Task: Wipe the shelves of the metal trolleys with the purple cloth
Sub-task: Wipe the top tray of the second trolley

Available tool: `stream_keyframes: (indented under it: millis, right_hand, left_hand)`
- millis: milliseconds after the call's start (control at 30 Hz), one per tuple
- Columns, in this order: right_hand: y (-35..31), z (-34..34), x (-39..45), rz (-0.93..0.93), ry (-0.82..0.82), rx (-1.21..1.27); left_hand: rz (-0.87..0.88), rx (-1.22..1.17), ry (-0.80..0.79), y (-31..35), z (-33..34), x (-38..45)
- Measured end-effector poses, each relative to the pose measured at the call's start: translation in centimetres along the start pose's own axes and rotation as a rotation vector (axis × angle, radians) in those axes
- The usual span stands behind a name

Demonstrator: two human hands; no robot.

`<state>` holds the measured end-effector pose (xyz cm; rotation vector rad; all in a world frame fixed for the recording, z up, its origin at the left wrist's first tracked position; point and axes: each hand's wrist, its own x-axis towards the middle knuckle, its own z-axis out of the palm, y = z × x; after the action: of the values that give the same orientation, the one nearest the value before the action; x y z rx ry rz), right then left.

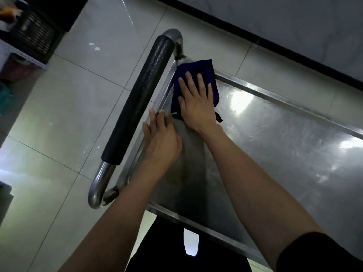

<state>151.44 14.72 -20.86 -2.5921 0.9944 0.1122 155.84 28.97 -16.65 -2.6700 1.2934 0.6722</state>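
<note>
The purple cloth (197, 68) lies folded in the far corner of the metal trolley's top shelf (284, 144), close to the handle post. My right hand (196, 103) presses flat on the cloth with straight, spread fingers. My left hand (162, 140) rests on the shelf's left rim beside the handle, its fingers lying along the rim and touching a small white tag at the cloth's near edge. The trolley handle (143, 95) has a black foam grip and runs along the shelf's left side.
White floor tiles (78, 95) surround the trolley. A dark crate on a rack (35, 34) stands at the top left. A black skirting strip and wall (275, 42) run behind the trolley. My dark clothing shows below the shelf's near rim.
</note>
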Motion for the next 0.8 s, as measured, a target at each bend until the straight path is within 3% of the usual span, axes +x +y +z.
stream_keyframes:
  millis: [267,400,500,800]
  right_hand:
    - [6.8,-0.2,-7.7,0.215,0.048,0.050]
    - [9.4,-0.7,-11.2,0.260,0.034,0.064]
    - [11.5,-1.1,-14.0,0.291,0.036,0.069]
    - [21.2,-2.3,-24.4,0.438,0.062,0.080]
  left_hand:
    - [0.045,0.040,0.016,0.5,-1.0,0.0]
    - [0.220,0.001,0.117,5.0,-0.6,-2.2]
    - [0.339,-0.015,0.085,9.3,0.7,-3.9]
    - [0.453,0.168,0.018,16.4,4.4,-6.0]
